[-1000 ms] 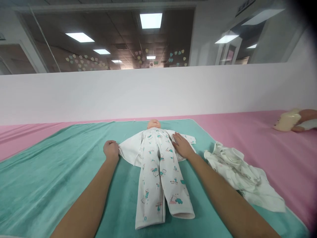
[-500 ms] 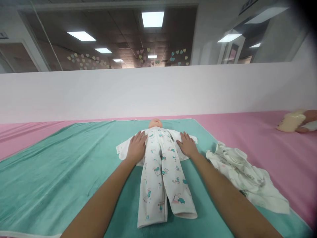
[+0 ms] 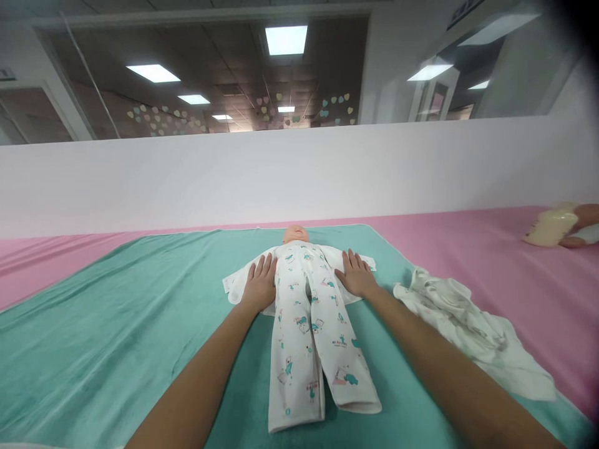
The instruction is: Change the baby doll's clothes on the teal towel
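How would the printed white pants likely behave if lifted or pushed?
The printed white pants are probably floppy, since the legs lie flattish and no feet show at the ends. They seem likely to be light, as the hems look thin. Pushed sideways, they might slide or bunch, appearing laid over the white top.

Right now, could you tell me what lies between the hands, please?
The head view shows printed white trousers between the left hand and the right hand.
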A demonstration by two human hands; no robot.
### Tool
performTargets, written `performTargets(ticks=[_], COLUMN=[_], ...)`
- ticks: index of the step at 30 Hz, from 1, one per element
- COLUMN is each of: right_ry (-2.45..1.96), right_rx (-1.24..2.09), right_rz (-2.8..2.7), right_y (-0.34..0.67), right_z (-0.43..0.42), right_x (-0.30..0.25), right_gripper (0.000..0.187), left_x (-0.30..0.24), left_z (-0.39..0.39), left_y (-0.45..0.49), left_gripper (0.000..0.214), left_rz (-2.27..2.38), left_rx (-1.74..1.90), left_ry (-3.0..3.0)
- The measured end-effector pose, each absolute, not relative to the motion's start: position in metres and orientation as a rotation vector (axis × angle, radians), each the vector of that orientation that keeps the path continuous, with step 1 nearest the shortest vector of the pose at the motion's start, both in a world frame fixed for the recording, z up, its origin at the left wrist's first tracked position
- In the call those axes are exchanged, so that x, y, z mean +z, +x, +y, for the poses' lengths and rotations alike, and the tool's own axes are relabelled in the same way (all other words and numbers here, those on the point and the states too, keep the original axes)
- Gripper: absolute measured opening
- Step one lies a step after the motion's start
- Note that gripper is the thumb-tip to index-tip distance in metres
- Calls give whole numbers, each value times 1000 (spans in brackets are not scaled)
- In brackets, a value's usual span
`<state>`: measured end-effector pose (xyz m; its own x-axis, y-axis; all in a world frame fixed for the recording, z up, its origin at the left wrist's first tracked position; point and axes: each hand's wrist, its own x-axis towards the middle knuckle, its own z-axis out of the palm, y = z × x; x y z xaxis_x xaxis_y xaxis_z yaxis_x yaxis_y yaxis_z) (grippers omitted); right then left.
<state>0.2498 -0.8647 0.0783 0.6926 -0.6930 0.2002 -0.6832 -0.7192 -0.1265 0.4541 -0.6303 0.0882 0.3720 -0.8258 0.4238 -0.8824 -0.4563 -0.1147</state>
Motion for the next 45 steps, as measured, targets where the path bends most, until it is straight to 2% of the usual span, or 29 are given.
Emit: performTargets(ticks=[10,18,22,25,29,33,40,45], right_ry=[-2871,-2703,-2477,-2488,-2874,-3174,-3270,-3316], right_rx=[-359,-904,-1004,-882,-527,-310,-138,-150], right_rz=[1095,883,654,543,421,309,236,152], right_y=[241,239,269,306,353,383,409,414], right_z=[-865,-846,-814,-794,-783,-774,-755,-752], right_x=[80,93,117,143,170,179,182,182], right_gripper=[74,54,47,46,45,41,33,32], left_x=[92,97,100,102,104,105,113,116], left_z=[-627,-634,-641,-646,-649,-648,-645,-642], left_y=[451,455,460,465,470,472,471,474], left_gripper=[57,55,53,49,46,44,39,35], left_rz=[-1439,-1253,-1178,-1136,-1112,-1103,-976,-712], left_rx=[611,688,716,711,671,642,493,480], left_ry=[2546,2527,2525,2554,2587,2576,2497,2474])
